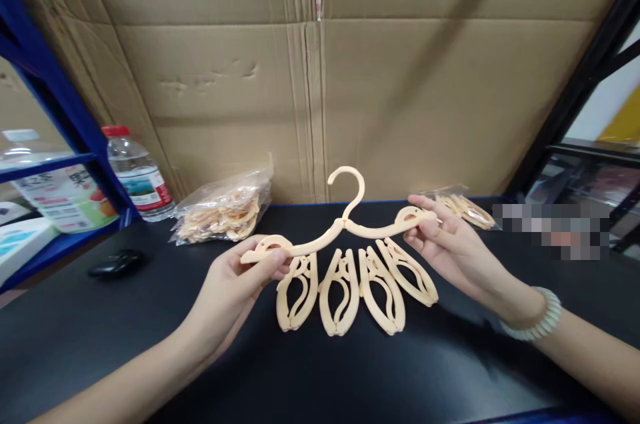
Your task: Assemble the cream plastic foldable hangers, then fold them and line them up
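Note:
A cream plastic folding hanger (pixel 345 224) is held spread out above the black tabletop (pixel 150 317), its hook pointing up. My left hand (pixel 240 284) pinches the hanger's left arm tip. My right hand (pixel 450 244) pinches the right arm tip; a pale bead bracelet (pixel 537 321) is on that wrist. Below the hanger, several folded cream hanger pieces (pixel 350 287) lie fanned side by side on the table, between my two hands.
A clear bag of cream hanger parts (pixel 225 211) lies at back left, a smaller bag (pixel 463 207) at back right. A water bottle (pixel 137 174) and a black object (pixel 117 263) sit at left near blue shelving (pixel 60 104). Cardboard (pixel 320 77) stands behind.

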`<state>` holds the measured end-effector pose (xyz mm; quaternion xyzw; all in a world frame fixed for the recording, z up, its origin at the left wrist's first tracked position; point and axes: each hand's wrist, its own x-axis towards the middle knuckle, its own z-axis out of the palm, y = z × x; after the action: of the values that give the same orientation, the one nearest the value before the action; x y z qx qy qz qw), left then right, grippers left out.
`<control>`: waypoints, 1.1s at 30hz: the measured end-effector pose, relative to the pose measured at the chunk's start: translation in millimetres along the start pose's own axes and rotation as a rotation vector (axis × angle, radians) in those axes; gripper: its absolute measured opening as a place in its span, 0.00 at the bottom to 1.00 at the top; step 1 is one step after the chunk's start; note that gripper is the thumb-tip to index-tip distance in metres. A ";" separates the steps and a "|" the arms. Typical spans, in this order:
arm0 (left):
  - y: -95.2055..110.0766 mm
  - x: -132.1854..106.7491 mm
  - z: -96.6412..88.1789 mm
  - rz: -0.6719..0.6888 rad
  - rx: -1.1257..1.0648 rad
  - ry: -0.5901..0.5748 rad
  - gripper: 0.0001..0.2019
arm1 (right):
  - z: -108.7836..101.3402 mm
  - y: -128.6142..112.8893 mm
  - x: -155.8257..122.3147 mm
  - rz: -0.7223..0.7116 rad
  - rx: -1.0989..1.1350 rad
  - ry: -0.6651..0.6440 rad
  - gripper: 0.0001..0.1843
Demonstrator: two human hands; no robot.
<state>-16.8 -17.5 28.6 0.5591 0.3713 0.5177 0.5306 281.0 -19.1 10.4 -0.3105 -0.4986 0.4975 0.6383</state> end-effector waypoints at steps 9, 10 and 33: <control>-8.8 -5.5 14.6 -0.130 0.064 -0.088 0.11 | 26.1 10.0 -17.6 0.107 -0.036 -0.104 0.09; -10.0 -6.9 16.7 -0.138 0.084 -0.109 0.11 | 30.0 9.1 -21.8 0.114 -0.092 -0.176 0.08; -7.7 -20.6 27.2 0.009 0.118 -0.220 0.07 | 44.4 -0.8 -42.5 0.123 -0.497 -0.598 0.21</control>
<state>6.8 -41.7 20.0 0.6443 0.3381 0.4331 0.5320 238.9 -63.9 10.9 -0.3264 -0.7481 0.4676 0.3393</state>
